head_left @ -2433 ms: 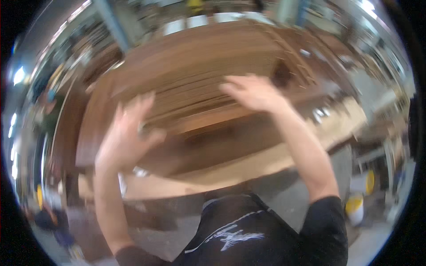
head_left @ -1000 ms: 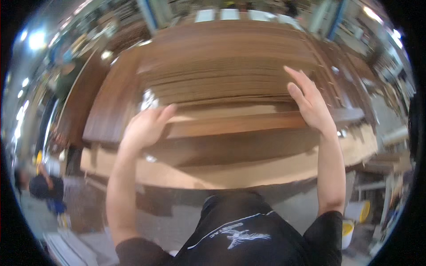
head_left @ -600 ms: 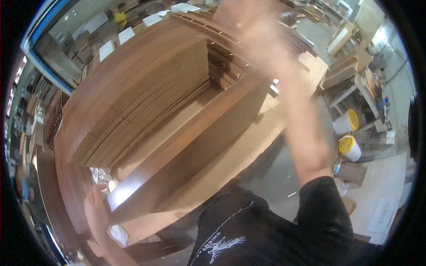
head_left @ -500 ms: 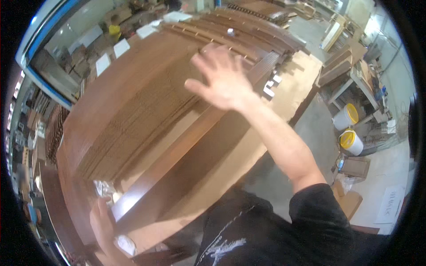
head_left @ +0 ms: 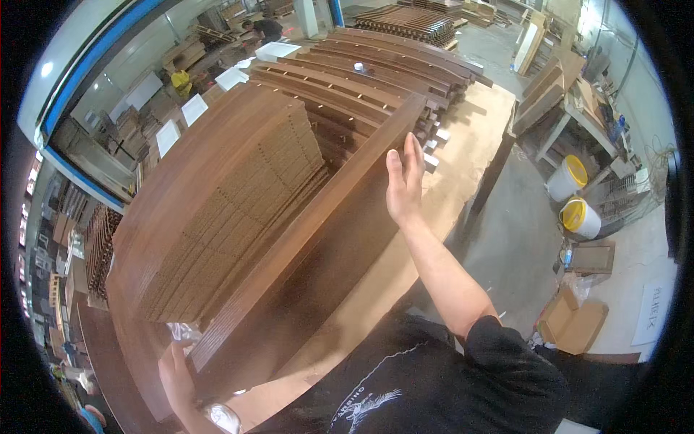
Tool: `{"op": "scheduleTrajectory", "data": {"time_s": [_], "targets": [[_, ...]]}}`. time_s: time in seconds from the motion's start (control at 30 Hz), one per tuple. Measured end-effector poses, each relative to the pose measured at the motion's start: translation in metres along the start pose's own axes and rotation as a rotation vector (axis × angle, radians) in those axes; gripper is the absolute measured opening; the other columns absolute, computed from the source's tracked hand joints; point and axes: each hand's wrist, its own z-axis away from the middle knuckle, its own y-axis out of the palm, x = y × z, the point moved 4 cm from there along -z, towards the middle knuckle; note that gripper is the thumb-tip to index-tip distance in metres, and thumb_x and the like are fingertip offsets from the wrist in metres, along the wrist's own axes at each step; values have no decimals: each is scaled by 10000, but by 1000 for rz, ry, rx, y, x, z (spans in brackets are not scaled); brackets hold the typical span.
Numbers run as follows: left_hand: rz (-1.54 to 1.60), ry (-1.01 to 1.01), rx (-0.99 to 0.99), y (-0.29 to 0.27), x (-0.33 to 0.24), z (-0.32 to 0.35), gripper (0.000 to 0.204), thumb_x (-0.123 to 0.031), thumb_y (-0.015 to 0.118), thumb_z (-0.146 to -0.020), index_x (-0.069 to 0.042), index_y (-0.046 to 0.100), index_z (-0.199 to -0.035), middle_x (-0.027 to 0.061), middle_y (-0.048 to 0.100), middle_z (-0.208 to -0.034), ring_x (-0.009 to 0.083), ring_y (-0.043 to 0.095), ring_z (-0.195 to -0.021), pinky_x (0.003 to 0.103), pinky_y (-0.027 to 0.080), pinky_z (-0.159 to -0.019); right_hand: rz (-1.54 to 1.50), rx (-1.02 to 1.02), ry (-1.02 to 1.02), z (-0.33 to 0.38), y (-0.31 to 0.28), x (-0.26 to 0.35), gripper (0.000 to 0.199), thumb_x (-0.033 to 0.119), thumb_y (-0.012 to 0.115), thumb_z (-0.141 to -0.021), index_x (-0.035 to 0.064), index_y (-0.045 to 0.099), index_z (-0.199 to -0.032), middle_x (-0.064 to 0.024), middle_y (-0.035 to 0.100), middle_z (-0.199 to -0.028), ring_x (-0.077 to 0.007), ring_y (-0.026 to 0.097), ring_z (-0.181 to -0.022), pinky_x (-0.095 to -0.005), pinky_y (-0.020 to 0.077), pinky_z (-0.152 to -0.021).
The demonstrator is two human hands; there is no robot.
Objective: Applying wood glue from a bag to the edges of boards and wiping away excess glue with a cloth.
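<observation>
Since the open right hand point(head_left: 405, 188) has dropped beside the brown board point(head_left: 318, 260), slanting from seven to one o'clock, each end has a hand near; the left hand's point(head_left: 177, 376) grip is unclear.

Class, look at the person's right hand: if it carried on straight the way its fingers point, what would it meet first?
The right hand would probably meet the long brown board near its far end; depth is unclear, so the two may be in contact now.
</observation>
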Motion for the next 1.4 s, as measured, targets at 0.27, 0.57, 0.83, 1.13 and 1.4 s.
{"op": "scheduleTrajectory", "data": {"time_s": [0.27, 0.57, 0.83, 1.13, 1.4], "targets": [[-56, 250, 32, 1, -18, -2, 378, -266, 414, -981, 21, 653, -924, 163, 605, -736, 278, 543, -672, 389, 387, -649, 179, 15, -198, 33, -5, 21, 697, 461, 560, -945, -34, 415, -1413, -232, 313, -1519, -361, 303, -1406, -439, 231, -1157], [-89, 244, 111, -1, -13, -10, 486, -366, 377, -1016, 34, 647, -963, 201, 589, -758, 301, 554, -729, 382, 413, -704, -135, 263, -220, 111, 33, 65, 745, 469, 503, -965, -5, 264, -1487, -217, 176, -1573, -365, 162, -1455, -451, 146, -1179], [-117, 310, 49, -6, -3, -16, 409, -345, 388, -990, -49, 669, -977, 205, 656, -905, 417, 608, -859, 447, 460, -763, -4, 584, -317, 221, 75, 113, 982, 632, 466, -910, 49, -11, -1539, -217, -86, -1595, -419, -64, -1466, -618, 10, -1141], [-90, 118, 98, -9, 7, -21, 496, -433, 389, -986, -23, 668, -1016, 231, 653, -916, 409, 605, -928, 427, 453, -830, -128, 272, -522, 165, 47, 127, 661, 450, 599, -894, 27, 465, -1385, -206, 365, -1492, -408, 257, -1423, -532, 203, -1153], [-74, 161, 220, -7, 14, -30, 540, -446, 376, -998, 11, 663, -1019, 264, 649, -945, 422, 597, -953, 433, 445, -858, 227, 372, -609, 184, 59, 139, 660, 456, 601, -897, 23, 485, -1381, -245, 334, -1505, -427, 337, -1384, -486, 330, -1109]]}}
